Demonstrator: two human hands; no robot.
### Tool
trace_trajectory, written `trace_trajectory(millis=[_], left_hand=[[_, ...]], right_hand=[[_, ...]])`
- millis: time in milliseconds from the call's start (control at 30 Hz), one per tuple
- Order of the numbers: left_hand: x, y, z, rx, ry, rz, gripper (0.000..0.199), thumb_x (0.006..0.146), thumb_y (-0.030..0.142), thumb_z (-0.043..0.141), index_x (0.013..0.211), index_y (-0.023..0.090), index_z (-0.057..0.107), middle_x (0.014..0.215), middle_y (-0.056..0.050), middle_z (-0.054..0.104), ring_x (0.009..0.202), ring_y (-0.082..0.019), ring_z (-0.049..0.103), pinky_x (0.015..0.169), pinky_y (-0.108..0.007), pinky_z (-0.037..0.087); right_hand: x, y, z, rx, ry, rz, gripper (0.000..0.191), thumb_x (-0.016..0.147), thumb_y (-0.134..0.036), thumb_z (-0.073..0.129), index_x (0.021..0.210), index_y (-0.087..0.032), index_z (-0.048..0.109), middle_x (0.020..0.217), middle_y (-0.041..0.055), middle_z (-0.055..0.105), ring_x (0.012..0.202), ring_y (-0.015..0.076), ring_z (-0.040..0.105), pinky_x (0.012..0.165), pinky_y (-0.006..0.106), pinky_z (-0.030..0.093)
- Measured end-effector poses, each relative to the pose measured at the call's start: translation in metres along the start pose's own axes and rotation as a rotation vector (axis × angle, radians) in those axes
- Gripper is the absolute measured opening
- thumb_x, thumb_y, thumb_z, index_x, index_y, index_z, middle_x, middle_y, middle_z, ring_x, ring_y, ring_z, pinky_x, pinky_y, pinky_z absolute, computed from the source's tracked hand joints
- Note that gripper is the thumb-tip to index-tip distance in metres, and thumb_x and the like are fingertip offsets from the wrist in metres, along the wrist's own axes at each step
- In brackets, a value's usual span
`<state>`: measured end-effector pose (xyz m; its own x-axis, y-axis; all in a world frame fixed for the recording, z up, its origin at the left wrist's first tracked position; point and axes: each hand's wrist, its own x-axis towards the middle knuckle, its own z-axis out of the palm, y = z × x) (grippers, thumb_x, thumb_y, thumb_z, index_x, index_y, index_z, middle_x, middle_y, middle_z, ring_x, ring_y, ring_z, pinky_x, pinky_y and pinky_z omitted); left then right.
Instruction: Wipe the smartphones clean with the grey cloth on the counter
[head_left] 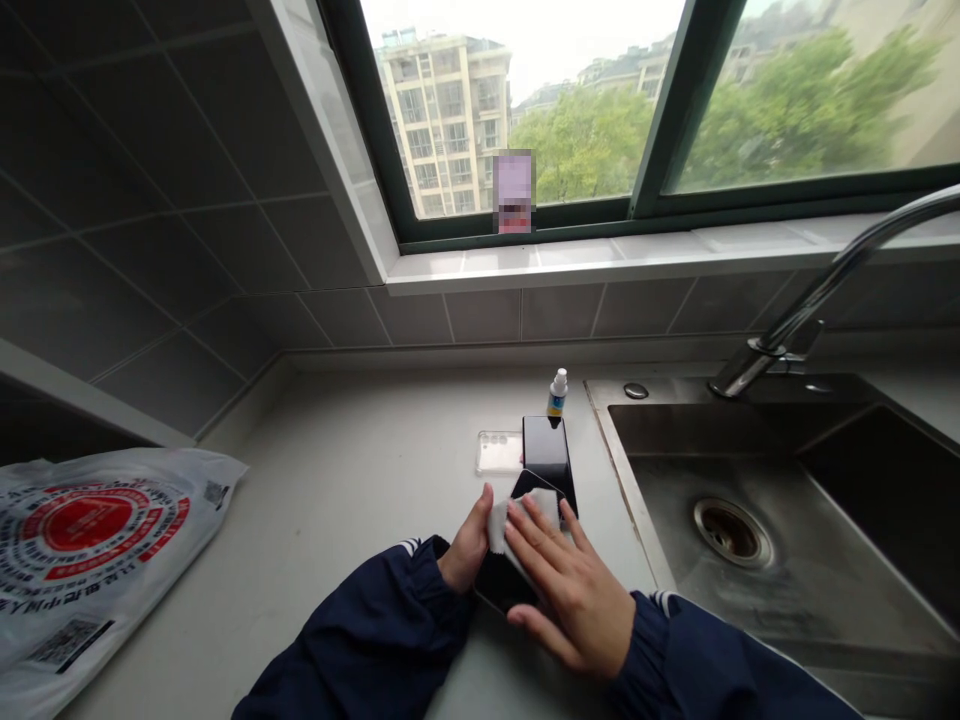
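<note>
My left hand (469,545) is closed around the left edge of a dark smartphone (499,583), thumb pointing up along its side. The phone is tilted, its black face towards me. Across its upper part lies a thin white cloth (497,524). Flat on this cloth rests my right hand (570,580), fingers stretched out and pressing it to the phone, thumb spread over the lower part. Just beyond lies a second black phone-like slab (546,443), partly covered by the held phone. A clear phone case (498,454) lies to its left, and a small white bottle (557,393) stands behind.
To the right a steel sink (611,470) with a drain (731,532) is set into the counter (360,480), under a chrome tap (810,285). A white plastic bag (97,560) with red print lies at the left. The window sill (570,255) runs along the back.
</note>
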<state>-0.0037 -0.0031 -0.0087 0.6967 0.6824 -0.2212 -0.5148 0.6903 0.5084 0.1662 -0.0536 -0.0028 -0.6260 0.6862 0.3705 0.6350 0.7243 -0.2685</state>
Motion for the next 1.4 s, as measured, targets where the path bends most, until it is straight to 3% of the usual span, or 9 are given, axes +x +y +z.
trace_trajectory(millis=[233,367,467,633,767,833,1067,1267,1400], left_hand=[[-0.001,0.006,-0.001,-0.031,0.013,-0.082,0.084,0.086,0.071,0.028,0.137,0.006,0.044,0.101,-0.017,0.069,0.094,-0.026,0.066,0.084,-0.033,0.046],[-0.001,0.007,-0.001,-0.059,-0.041,-0.076,0.084,0.087,0.07,0.028,0.14,0.006,0.039,0.105,-0.017,0.067,0.095,-0.025,0.065,0.085,-0.033,0.045],[-0.002,0.006,-0.001,-0.045,-0.072,-0.044,0.08,0.089,0.066,0.03,0.142,0.006,0.037,0.107,-0.017,0.067,0.092,-0.025,0.066,0.088,-0.035,0.044],[-0.005,0.001,-0.001,0.032,-0.172,-0.148,0.076,0.086,0.069,0.036,0.146,0.023,0.03,0.117,-0.014,0.065,0.091,-0.03,0.068,0.093,-0.052,0.041],[-0.004,-0.003,0.0,0.099,-0.06,-0.002,0.071,0.086,0.062,0.046,0.135,0.011,0.049,0.119,-0.015,0.065,0.116,-0.029,0.057,0.108,-0.041,0.03],[-0.003,-0.003,-0.001,0.097,-0.014,0.0,0.069,0.086,0.062,0.044,0.126,0.007,0.056,0.114,-0.015,0.067,0.117,-0.026,0.057,0.109,-0.035,0.03],[-0.003,0.004,0.001,0.044,0.046,-0.046,0.084,0.086,0.072,0.025,0.135,0.007,0.047,0.099,-0.017,0.069,0.087,-0.023,0.067,0.077,-0.031,0.048],[-0.001,0.004,-0.002,-0.052,-0.02,-0.042,0.084,0.088,0.07,0.023,0.141,0.008,0.038,0.104,-0.016,0.067,0.064,-0.015,0.061,0.064,-0.027,0.044],[0.0,0.003,-0.006,-0.069,-0.056,-0.026,0.08,0.089,0.067,0.025,0.143,0.008,0.035,0.111,-0.018,0.064,0.082,-0.022,0.065,0.078,-0.034,0.045]], right_hand=[[0.002,-0.016,-0.009,0.118,-0.038,-0.16,0.054,0.091,-0.043,0.051,0.137,-0.014,0.047,0.143,0.0103,0.048,0.141,0.0286,0.03,0.116,0.055,-0.007],[0.001,-0.005,-0.01,0.054,0.004,-0.096,0.043,0.094,-0.032,0.049,0.134,-0.017,0.05,0.141,0.0094,0.05,0.139,0.0271,0.034,0.117,0.056,-0.002],[-0.001,0.006,-0.009,-0.036,0.03,0.011,0.048,0.095,-0.026,0.047,0.142,-0.015,0.041,0.148,0.0107,0.041,0.141,0.0281,0.028,0.117,0.057,0.008],[-0.003,0.015,-0.003,-0.133,0.082,0.132,0.056,0.096,-0.026,0.044,0.148,-0.011,0.03,0.153,0.014,0.028,0.144,0.0314,0.019,0.113,0.06,0.015],[-0.002,0.006,0.0,-0.094,0.021,0.108,0.063,0.095,-0.035,0.046,0.149,-0.009,0.027,0.155,0.0161,0.023,0.144,0.0339,0.015,0.113,0.06,0.011],[0.0,-0.002,-0.001,-0.04,-0.026,0.053,0.066,0.093,-0.042,0.049,0.147,-0.009,0.031,0.154,0.0157,0.024,0.144,0.0339,0.016,0.115,0.06,0.004],[0.004,-0.017,-0.012,0.156,-0.074,-0.155,0.052,0.087,-0.039,0.055,0.133,-0.014,0.049,0.143,0.0102,0.048,0.141,0.0283,0.029,0.114,0.054,-0.015],[0.001,-0.009,-0.014,0.193,0.144,-0.097,0.022,0.091,-0.018,0.051,0.108,-0.02,0.064,0.118,0.0056,0.069,0.125,0.0217,0.053,0.118,0.054,0.003],[-0.002,0.004,-0.01,0.047,0.136,0.063,0.032,0.092,-0.017,0.049,0.122,-0.021,0.059,0.131,0.0071,0.06,0.131,0.0241,0.047,0.116,0.055,0.017]])
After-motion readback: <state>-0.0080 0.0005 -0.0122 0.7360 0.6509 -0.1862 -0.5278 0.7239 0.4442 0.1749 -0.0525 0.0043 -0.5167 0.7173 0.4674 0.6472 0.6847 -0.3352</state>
